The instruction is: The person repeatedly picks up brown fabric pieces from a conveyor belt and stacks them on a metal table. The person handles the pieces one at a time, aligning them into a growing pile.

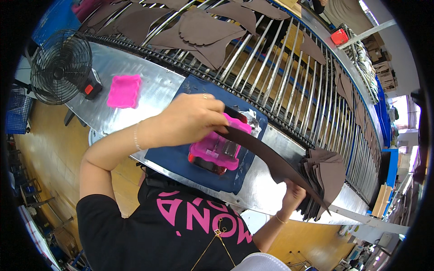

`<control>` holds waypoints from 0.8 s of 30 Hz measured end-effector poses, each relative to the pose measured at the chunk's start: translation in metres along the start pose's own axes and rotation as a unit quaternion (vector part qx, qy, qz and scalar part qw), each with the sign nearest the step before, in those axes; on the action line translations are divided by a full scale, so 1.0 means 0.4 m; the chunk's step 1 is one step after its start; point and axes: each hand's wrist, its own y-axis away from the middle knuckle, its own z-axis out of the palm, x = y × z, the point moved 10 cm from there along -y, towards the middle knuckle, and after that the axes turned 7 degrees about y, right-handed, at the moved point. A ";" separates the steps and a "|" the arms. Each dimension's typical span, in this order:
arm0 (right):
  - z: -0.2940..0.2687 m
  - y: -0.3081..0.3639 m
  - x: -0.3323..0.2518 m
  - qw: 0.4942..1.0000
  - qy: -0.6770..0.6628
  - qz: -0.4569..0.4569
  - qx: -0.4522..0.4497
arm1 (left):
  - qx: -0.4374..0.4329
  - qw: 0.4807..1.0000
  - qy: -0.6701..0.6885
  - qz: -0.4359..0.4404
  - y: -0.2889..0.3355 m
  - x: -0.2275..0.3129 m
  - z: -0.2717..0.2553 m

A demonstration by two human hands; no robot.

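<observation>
A dark brown, leather-like cut piece [280,166] is stretched in a bend between my two hands. My left hand [194,118] pinches one end of it with closed fingers, above a pink scalloped tray [209,152]. A small dark, shiny block [227,148] sits on that tray, partly covered by my hand and the piece. My right hand [293,197] grips the piece's lower edge near its other end, beside a fanned stack of similar brown pieces [332,169]. Under the pink tray shows a red and black base [205,163], resting on a dark blue mat [174,158].
Beyond the metal table [151,74] runs a conveyor of metal rods [271,74], with several brown pieces [208,29] lying on it. A second pink scalloped tray [124,91] and a black fan [61,67] are at the left. Crumpled scraps [254,122] lie at the mat's far edge.
</observation>
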 end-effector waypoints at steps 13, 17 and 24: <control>-0.070 -0.287 0.112 0.977 -0.123 0.144 0.100 | 0.141 0.979 0.115 -0.092 -0.089 -0.078 -0.088; 0.184 -0.455 0.235 0.971 -0.177 0.161 -0.009 | 0.177 0.953 0.123 -0.213 0.025 -0.173 -0.151; 0.347 -0.542 0.433 0.971 -0.030 0.221 -0.090 | 0.241 0.927 0.117 -0.261 0.164 -0.268 -0.177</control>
